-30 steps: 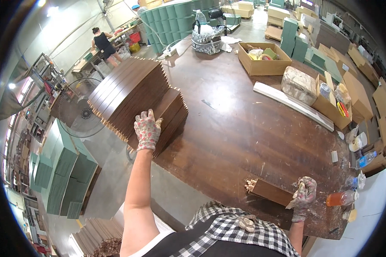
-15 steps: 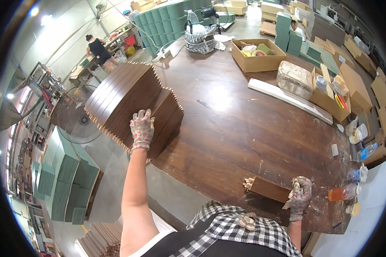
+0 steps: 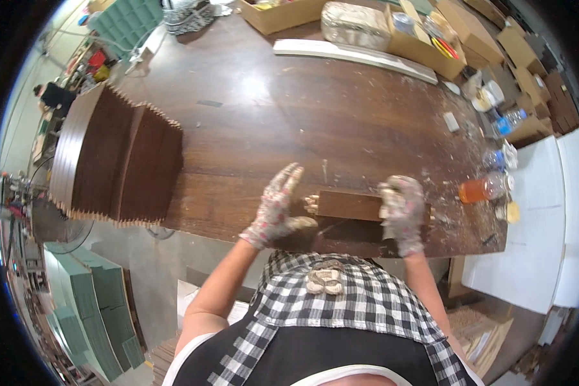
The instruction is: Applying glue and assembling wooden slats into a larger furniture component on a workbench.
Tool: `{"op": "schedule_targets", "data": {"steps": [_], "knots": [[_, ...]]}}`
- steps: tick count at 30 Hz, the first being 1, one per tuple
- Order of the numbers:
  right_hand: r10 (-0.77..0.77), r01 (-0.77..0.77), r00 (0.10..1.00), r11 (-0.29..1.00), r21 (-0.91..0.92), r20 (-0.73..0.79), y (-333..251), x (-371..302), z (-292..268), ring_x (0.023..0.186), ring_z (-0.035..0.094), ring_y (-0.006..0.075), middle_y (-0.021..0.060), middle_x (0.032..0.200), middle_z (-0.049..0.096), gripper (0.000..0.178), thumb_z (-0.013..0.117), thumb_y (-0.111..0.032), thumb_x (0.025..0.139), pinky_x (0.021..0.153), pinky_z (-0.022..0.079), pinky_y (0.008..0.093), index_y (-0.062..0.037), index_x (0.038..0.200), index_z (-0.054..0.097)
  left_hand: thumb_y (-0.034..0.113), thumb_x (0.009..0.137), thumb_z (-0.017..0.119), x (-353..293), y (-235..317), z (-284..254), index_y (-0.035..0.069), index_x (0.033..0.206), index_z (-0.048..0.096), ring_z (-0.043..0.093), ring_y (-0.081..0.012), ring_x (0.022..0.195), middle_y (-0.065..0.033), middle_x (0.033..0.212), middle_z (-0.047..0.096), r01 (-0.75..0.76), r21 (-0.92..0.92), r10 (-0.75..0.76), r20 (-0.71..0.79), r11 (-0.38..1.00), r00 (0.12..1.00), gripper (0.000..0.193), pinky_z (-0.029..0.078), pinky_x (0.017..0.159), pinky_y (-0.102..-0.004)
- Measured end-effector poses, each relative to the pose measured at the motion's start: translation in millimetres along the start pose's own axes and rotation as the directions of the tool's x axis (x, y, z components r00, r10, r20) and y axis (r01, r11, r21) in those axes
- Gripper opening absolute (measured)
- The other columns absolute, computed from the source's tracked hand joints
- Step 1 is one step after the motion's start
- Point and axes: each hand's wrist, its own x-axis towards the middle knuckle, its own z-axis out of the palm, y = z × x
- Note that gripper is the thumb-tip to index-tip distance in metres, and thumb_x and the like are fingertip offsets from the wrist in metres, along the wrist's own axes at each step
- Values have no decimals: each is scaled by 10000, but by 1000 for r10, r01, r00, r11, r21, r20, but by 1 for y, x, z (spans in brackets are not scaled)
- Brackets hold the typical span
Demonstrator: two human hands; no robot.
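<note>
A narrow dark-brown wooden board (image 3: 349,205) with pale finger-joint teeth at its ends lies near the table's front edge. My left hand (image 3: 276,211), in a flowered glove, is open just left of the board, with its fingers stretched out and nothing in them. My right hand (image 3: 405,209), in a matching glove, is over the board's right part, its fingers closed on a crumpled pale cloth (image 3: 387,204). That hand is slightly blurred and hides part of the board. At the table's left end stands a stack of similar brown boards (image 3: 119,157) with toothed edges.
Bottles, one with amber liquid (image 3: 476,190), stand along the right side of the brown table (image 3: 264,141). A white bar (image 3: 354,53), a wrapped block (image 3: 356,26) and cardboard boxes (image 3: 424,55) line the back. Green stacks (image 3: 90,309) are on the floor at left.
My left hand has left the board stack and come right, to beside the single board's toothed end. My right hand stays at that board. The view has turned downward and to the right.
</note>
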Motion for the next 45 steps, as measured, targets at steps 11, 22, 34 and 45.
{"op": "schedule_targets", "data": {"steps": [11,22,34,45], "knots": [[129,-201,977,817,-540,-168,89,-53,-50,922,527,259,60,947,591,134,620,-173,823,847,431,405,-163,942,679,317,664,820,9,19,54,47,1199,583,556,-356,1156,-171,1199,610,-66,-94,67,4,993,998,644,431,992,-455],[-67,66,998,951,-302,7,25,-40,15,906,499,220,52,927,562,108,637,-233,851,781,408,375,-133,875,607,209,649,848,5,9,66,8,1224,543,619,-318,1074,-171,1196,614,135,-451,-102,98,882,990,681,510,919,-400],[11,-90,988,850,-518,-153,84,-71,-47,883,545,254,66,913,583,52,594,-146,864,817,413,430,-134,906,622,172,612,854,5,3,68,21,1158,583,647,-299,1012,-161,1115,653,-29,-342,26,-14,939,1000,628,544,841,-379],[111,-387,815,835,-391,-569,115,28,-244,1022,564,284,116,1055,592,198,585,-179,892,927,440,384,-54,1038,632,210,740,776,29,15,36,3,1383,418,498,-339,1236,-187,1331,506,13,-334,-42,-80,942,996,764,423,1024,-433]]}}
